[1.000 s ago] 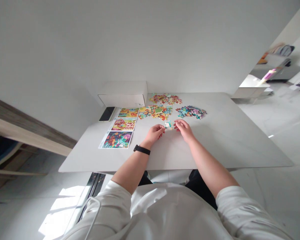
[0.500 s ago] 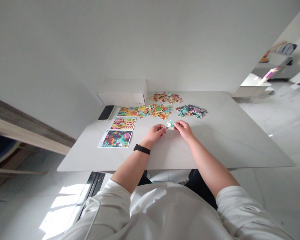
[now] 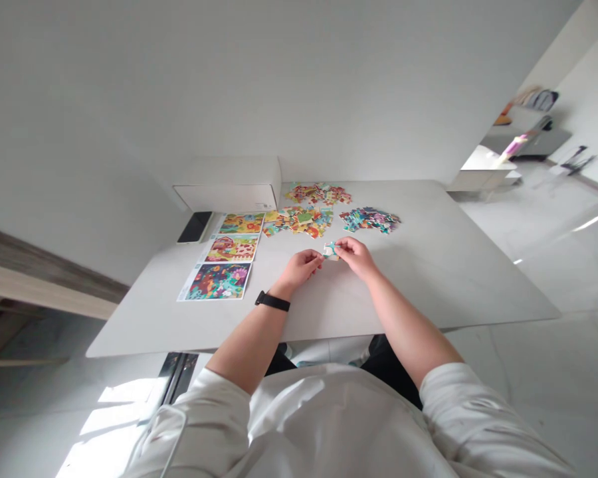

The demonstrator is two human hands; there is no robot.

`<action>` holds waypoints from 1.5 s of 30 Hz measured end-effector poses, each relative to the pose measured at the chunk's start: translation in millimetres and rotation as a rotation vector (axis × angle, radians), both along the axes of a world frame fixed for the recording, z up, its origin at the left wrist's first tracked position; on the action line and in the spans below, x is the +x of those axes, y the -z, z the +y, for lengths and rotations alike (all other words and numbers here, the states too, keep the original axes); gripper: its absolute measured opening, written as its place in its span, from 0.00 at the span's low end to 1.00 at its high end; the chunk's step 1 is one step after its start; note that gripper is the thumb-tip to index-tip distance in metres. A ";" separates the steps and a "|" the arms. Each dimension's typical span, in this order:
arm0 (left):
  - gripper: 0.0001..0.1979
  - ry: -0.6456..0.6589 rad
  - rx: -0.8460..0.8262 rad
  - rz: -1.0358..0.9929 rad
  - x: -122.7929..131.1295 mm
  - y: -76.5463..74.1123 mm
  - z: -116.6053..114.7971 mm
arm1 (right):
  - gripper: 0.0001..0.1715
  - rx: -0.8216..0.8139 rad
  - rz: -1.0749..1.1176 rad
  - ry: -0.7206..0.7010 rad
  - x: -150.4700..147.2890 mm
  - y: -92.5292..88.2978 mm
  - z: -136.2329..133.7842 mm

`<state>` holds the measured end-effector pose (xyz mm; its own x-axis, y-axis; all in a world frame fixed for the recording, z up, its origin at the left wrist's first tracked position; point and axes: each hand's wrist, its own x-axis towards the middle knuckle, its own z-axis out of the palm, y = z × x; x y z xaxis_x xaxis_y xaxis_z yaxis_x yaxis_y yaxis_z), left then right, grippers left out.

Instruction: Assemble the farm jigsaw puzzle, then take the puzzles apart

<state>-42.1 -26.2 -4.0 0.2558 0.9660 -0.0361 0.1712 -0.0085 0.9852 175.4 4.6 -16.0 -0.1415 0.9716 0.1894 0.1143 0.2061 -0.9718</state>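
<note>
Between my two hands, just above the table, is a teal and white jigsaw puzzle piece (image 3: 331, 251). My left hand (image 3: 303, 267) pinches its left edge, with a black band on the wrist. The fingers of my right hand (image 3: 355, 255) are closed on its right side. Whether it is one piece or two joined is too small to tell. Beyond my hands lie a pile of yellow and green puzzle pieces (image 3: 303, 219), a pile of teal and purple pieces (image 3: 371, 220) and, farther back, a pile of red and yellow pieces (image 3: 319, 193).
Three printed picture sheets run down the left: a yellow one (image 3: 242, 224), a farm scene (image 3: 232, 248) and a dark one (image 3: 216, 281). A phone (image 3: 195, 227) lies beside them. A white box (image 3: 224, 198) stands against the wall at the back of the table (image 3: 458, 265).
The view has shifted, so the table things appear farther left. My hands still hold the puzzle piece, which has turned slightly; my right fingers now cover its upper right side.
</note>
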 end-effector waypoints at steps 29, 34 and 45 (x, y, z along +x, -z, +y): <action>0.12 0.087 0.632 0.442 1.5 13.0 3.3 | 0.07 -0.018 -0.755 -0.171 22.6 -17.7 -11.3; 0.10 0.191 0.653 0.499 1.2 13.5 4.3 | 0.07 0.026 -0.854 -0.179 19.7 -23.9 -14.1; 0.09 0.210 0.540 0.513 1.6 14.6 2.4 | 0.07 0.075 -0.891 -0.206 18.1 -20.2 -13.6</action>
<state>-40.4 -23.7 -18.6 0.5144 0.8164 0.2625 0.5469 -0.5481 0.6329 193.5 -9.0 4.2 -0.4346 0.9005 -0.0112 0.7688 0.3646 -0.5253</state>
